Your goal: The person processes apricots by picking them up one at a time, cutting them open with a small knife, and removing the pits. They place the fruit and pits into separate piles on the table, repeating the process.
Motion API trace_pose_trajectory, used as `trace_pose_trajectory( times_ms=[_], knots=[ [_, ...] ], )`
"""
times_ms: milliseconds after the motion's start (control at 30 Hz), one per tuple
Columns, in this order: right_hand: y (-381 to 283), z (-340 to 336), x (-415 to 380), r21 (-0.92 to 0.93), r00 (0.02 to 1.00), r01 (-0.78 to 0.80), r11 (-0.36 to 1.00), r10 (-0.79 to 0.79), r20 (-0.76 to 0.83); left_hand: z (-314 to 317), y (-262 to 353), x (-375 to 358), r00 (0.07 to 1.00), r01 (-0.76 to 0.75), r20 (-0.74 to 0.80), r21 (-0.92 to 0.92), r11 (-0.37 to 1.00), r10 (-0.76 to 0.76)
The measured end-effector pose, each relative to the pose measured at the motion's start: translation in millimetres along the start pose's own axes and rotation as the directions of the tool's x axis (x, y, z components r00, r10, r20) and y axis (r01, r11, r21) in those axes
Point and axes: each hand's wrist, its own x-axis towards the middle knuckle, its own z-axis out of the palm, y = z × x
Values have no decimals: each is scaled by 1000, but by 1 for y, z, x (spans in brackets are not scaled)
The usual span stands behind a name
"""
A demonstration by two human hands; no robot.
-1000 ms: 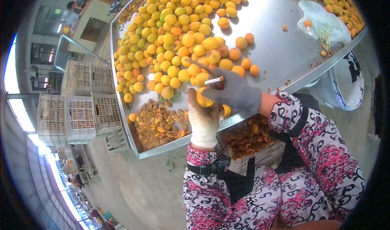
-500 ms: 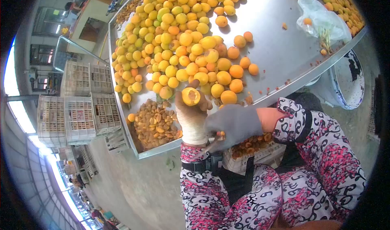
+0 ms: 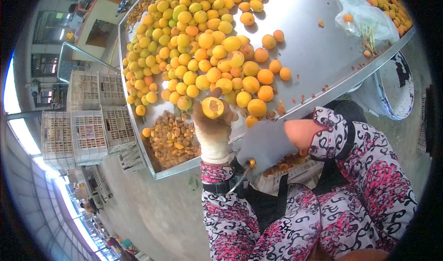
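My left hand (image 3: 211, 131), in a worn glove with a pale cuff, is closed around an apricot (image 3: 212, 108). The fruit is cut open, and its hollowed middle faces up. Just to the right, my right hand (image 3: 267, 144) in a grey glove is closed on a small knife (image 3: 238, 185). Its thin, curved blade points down and to the left, apart from the fruit. Beyond my hands, a large heap of whole apricots (image 3: 203, 44) covers much of the metal table (image 3: 314, 44). A pile of brown apricot stones (image 3: 173, 138) lies in the table's near left corner.
Under my right forearm stands a crate (image 3: 304, 171) with cut apricot pieces. Stacked plastic crates (image 3: 87, 132) are on the left. A clear plastic bag (image 3: 362, 16) rests at the table's far right, and a white bucket (image 3: 392, 90) stands beside the table's edge.
My right hand has drawn slightly away from my left, and more of the knife blade shows below it. The left hand still holds the cut apricot. The whole view has shifted a little.
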Motion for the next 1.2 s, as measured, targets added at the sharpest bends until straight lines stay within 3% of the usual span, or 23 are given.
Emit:
trace_pose_trajectory(
  times_ms=[33,100,167,200,233,267,333,400,433,533,567,600,667,767,900,967,1000,1033,1067,1100,1133,1167,1200],
  knots=[
    [4,-2,-1,0,1000,0,1000,0,1,7,0,-2,1000,-16,-26,-28,999,15],
    [14,-11,-2,198,950,-25,980,85,-300,13,-9,0,998,-33,-52,-57,998,30],
    [16,-33,-7,257,802,-83,963,218,-557,13,-26,6,851,-370,-185,451,812,491],
    [18,-47,-10,409,729,-51,911,314,-609,14,-22,4,854,-365,-186,449,815,485],
    [16,-59,-14,546,648,-3,838,417,-637,15,-13,2,973,-221,-22,183,958,229],
    [7,-68,-19,830,608,207,518,596,-524,16,-9,1,978,15,210,-56,998,-3],
    [18,-67,-15,691,428,479,541,543,-723,24,-12,1,981,58,190,-37,998,-50],
    [24,-70,-12,696,416,561,448,575,-705,36,-17,-2,985,170,9,-93,981,-170],
    [25,-72,-11,684,413,641,348,594,-690,35,-20,-1,982,181,73,-103,978,-174],
    [18,-78,-9,670,389,662,336,610,-690,47,-24,-4,976,209,-58,-40,977,-211],
    [18,-76,-6,659,354,648,381,615,-704,44,-25,-3,980,188,73,-59,980,-183],
    [15,-75,-5,661,353,647,380,618,-702,45,-27,-3,980,192,72,-60,980,-187],
    [10,-75,-3,674,323,582,454,632,-704,49,-30,-5,996,91,-24,182,979,-88],
    [12,-73,-1,640,267,593,489,631,-728,52,-29,-4,983,168,-78,8,986,-167],
    [15,-71,-2,633,305,640,435,612,-730,47,-30,-6,985,159,-77,22,987,-156],
    [15,-70,-3,643,331,627,440,597,-731,29,-33,-4,969,206,168,-130,970,-183],
    [16,-69,-4,652,355,613,445,582,-731,31,-33,-5,970,202,167,-130,971,-180],
    [19,-69,-5,652,358,615,445,579,-733,35,-35,-7,993,64,93,151,987,-78],
    [23,-68,-6,686,407,608,400,585,-702,37,-37,-9,998,-57,51,425,903,39],
    [26,-67,-6,719,453,597,356,590,-668,36,-41,-8,998,-57,51,425,903,39],
    [26,-67,-5,719,454,597,356,589,-668,33,-46,-6,947,-317,196,691,650,254],
    [25,-66,-4,725,433,583,367,615,-659,30,-48,-4,833,-511,397,818,263,385],
    [24,-65,-2,732,410,568,376,641,-648,24,-47,-4,833,-511,397,818,263,385]
  ],
)
